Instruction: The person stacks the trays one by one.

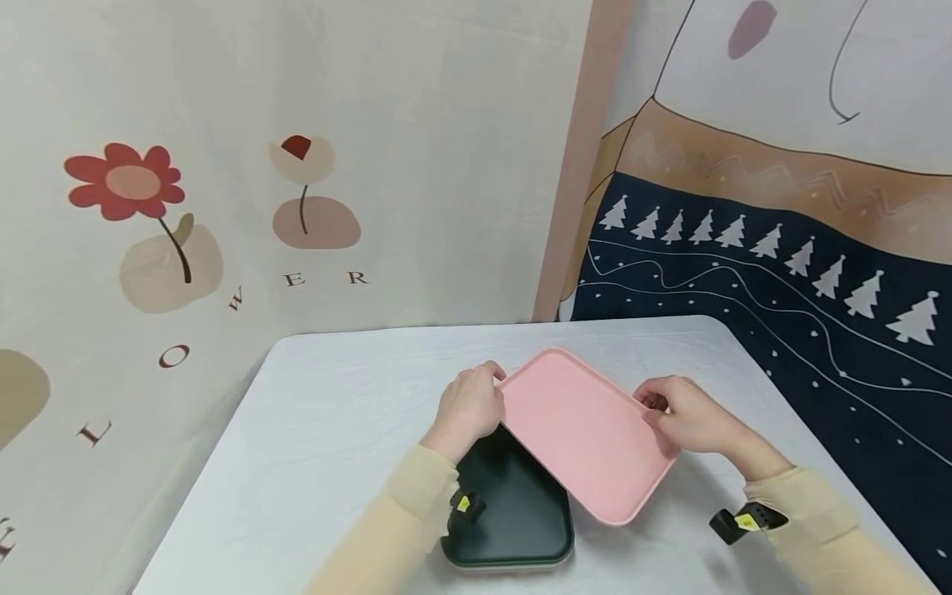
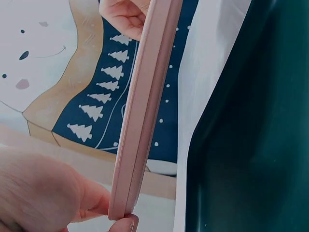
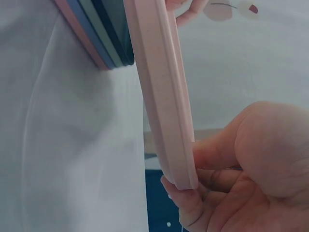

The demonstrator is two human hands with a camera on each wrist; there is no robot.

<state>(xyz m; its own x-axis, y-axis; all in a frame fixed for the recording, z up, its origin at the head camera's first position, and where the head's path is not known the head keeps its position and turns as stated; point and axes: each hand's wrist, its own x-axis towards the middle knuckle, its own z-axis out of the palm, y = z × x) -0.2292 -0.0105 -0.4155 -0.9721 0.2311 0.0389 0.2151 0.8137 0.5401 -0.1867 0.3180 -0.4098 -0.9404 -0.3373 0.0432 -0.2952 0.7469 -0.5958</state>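
Note:
Both hands hold a pink rectangular tray with rounded corners, tilted above the table. My left hand pinches its left edge, thumb and fingers on either side of the rim in the left wrist view. On the right edge, my right hand pinches the rim between thumb and fingers. Below and to the left lies a dark green tray, partly hidden by the left forearm and the pink tray. In the right wrist view it tops a stack, with a light green tray, a blue tray and another pink tray beneath.
A white cloth covers the table. Behind it hangs a pale curtain printed with flowers and letters. To the right is a dark blue cloth with white trees. Each wrist wears a small black camera.

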